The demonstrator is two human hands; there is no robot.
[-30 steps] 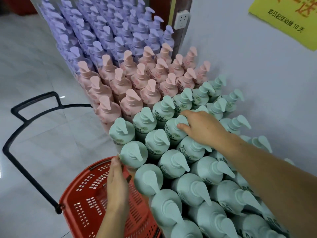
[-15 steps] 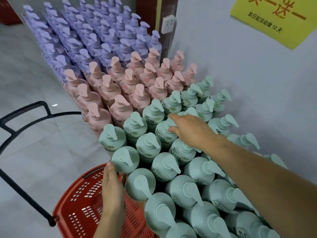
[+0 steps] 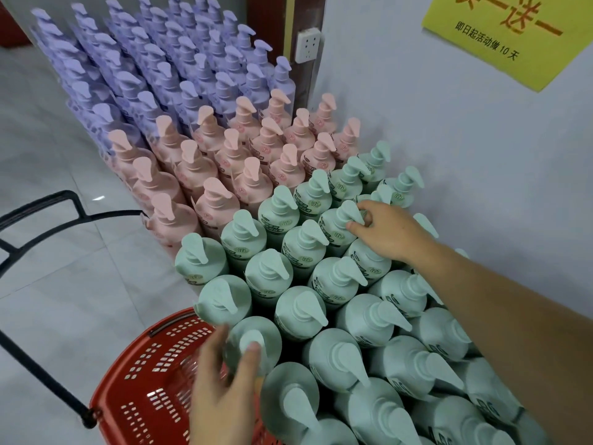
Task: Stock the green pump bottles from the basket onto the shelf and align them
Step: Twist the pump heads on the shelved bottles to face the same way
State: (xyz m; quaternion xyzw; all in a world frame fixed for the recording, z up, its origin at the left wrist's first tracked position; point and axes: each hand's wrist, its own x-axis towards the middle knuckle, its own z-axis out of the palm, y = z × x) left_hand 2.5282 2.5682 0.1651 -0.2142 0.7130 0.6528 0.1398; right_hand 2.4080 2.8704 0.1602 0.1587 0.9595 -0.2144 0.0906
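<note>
Right hand (image 3: 390, 234) pinches the pump nozzle of a mint-green plastic pump bottle (image 3: 337, 228) mid-block near the wall, left hand (image 3: 224, 377) curls round the front-edge green bottle (image 3: 253, 343) just above the red plastic mesh basket (image 3: 144, 380). Looks like aligning now; next, twist both spouts to match their neighbours.

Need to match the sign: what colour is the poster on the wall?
Yellow poster, with orange-red lettering; head view.
</note>
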